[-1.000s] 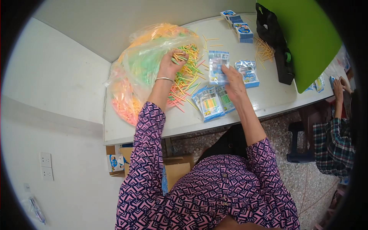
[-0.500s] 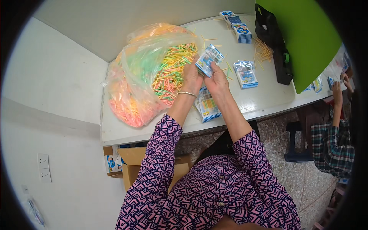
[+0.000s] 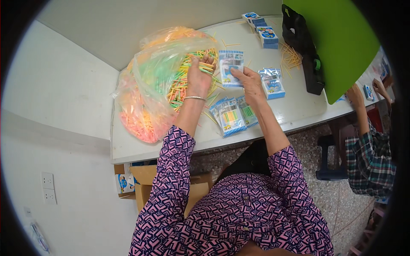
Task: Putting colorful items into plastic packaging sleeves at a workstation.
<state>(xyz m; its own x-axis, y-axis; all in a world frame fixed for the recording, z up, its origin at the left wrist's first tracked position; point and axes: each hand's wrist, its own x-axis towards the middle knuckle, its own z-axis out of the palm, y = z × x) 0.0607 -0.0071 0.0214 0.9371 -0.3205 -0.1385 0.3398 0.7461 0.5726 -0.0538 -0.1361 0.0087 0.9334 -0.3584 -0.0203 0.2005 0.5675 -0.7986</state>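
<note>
At the mouth of a large clear plastic bag [image 3: 158,55], my left hand [image 3: 200,81] is turned palm up, its fingers curled round some thin yellow and orange sticks [image 3: 206,67]. Many more sticks in yellow, green and pink fill the bag. My right hand [image 3: 253,85] pinches a small flat blue-and-white packet [image 3: 230,79] between thumb and fingers, just right of the bag. Closer to me lie several packets [image 3: 230,117] with coloured sticks showing through their windows. Right of my right hand rests a small stack of similar packets [image 3: 272,83].
Packet stacks [image 3: 268,37] stand at the back of the white table [image 3: 171,149]. Loose sticks [image 3: 291,57] lie beside a black holder [image 3: 314,72] along a green partition [image 3: 337,38]. Beyond it, a person in a checked sleeve [image 3: 369,149] works. An open cardboard box [image 3: 145,175] sits below the table.
My left hand has left the packet and moved left to the bag, where it now has sticks. The right hand alone keeps the packet, turned more upright. Packets near the front edge are more exposed.
</note>
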